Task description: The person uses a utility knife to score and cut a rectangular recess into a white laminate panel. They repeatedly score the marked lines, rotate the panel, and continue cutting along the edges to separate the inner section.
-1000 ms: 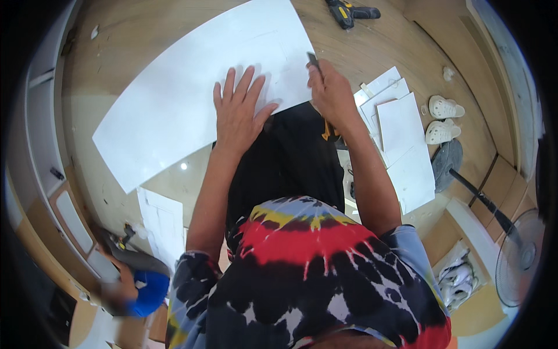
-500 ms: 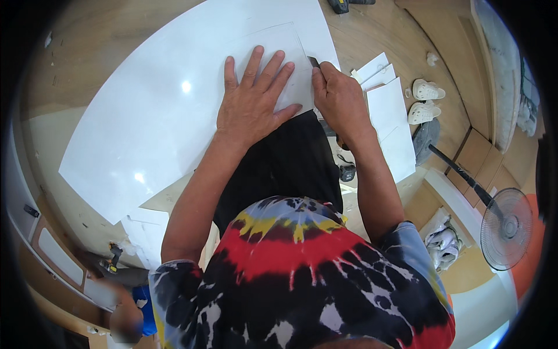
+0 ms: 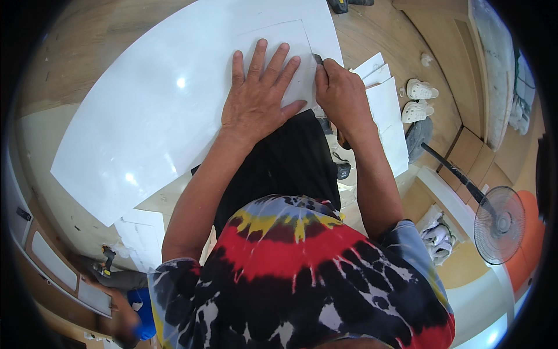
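Note:
A large glossy white sheet (image 3: pixel 145 110) with a curved far edge lies in front of me, thin lines marking a corner on it. My left hand (image 3: pixel 256 96) presses flat on the sheet, fingers spread, left of the marked line. Closed in a fist, my right hand (image 3: pixel 344 93) grips a utility knife, its dark blade (image 3: pixel 317 59) touching the sheet at that line. Most of the knife is hidden in the fist; an orange and black part (image 3: pixel 343 141) shows under my wrist, and whether it belongs to the knife I cannot tell.
Smaller white pieces (image 3: pixel 388 125) lie to the right. A black tape measure (image 3: pixel 343 170) sits by my leg. Further right are pale clogs (image 3: pixel 419 89) and a standing fan (image 3: pixel 499 225). A power tool (image 3: pixel 107 260) and another person in blue (image 3: pixel 142 314) are at lower left.
The view has shifted slightly. Both hands keep their places on the sheet, with the blade still at the line; any movement of the knife is too small to tell.

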`<control>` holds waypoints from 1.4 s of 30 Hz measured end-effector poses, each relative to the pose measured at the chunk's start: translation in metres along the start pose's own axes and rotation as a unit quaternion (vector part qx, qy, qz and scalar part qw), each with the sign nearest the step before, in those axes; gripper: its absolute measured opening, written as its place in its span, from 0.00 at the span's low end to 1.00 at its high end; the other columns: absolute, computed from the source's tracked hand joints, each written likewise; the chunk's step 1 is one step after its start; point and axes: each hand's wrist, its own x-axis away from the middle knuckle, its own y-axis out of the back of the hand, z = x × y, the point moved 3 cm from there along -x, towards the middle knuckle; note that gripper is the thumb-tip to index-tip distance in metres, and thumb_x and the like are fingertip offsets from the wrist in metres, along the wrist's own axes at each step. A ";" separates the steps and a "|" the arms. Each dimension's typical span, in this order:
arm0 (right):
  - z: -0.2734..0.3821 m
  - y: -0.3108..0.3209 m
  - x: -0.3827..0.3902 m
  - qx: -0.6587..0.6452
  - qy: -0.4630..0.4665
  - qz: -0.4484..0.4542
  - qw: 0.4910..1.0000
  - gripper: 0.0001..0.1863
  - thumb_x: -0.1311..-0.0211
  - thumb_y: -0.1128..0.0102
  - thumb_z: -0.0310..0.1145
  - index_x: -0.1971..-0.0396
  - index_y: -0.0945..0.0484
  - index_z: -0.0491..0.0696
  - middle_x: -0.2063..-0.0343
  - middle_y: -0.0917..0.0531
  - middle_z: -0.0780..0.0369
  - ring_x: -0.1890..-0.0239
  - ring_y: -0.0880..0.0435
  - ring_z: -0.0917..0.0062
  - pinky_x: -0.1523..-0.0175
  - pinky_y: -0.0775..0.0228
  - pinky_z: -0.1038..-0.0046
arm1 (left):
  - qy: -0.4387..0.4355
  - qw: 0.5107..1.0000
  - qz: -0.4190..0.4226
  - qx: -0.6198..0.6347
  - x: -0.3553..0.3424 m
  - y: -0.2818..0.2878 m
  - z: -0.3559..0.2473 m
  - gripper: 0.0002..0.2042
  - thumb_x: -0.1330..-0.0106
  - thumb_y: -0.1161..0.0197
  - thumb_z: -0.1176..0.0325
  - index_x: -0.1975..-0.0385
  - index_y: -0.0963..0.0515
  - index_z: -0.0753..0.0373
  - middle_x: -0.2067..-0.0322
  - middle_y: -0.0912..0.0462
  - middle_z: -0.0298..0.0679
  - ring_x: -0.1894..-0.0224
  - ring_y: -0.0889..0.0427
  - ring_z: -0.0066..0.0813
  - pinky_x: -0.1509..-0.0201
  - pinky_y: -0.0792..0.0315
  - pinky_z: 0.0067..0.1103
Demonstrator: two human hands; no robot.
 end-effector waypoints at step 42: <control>0.010 0.005 -0.016 0.085 -0.014 0.119 0.989 0.07 0.33 0.45 0.29 0.66 0.26 0.40 0.73 0.17 0.44 0.65 0.16 0.44 0.56 0.25 0.49 | -0.033 0.995 -0.090 -0.002 -0.034 -0.003 0.005 0.22 0.28 0.40 0.57 0.35 0.25 0.47 0.29 0.34 0.33 0.23 0.46 0.41 0.23 0.56 0.57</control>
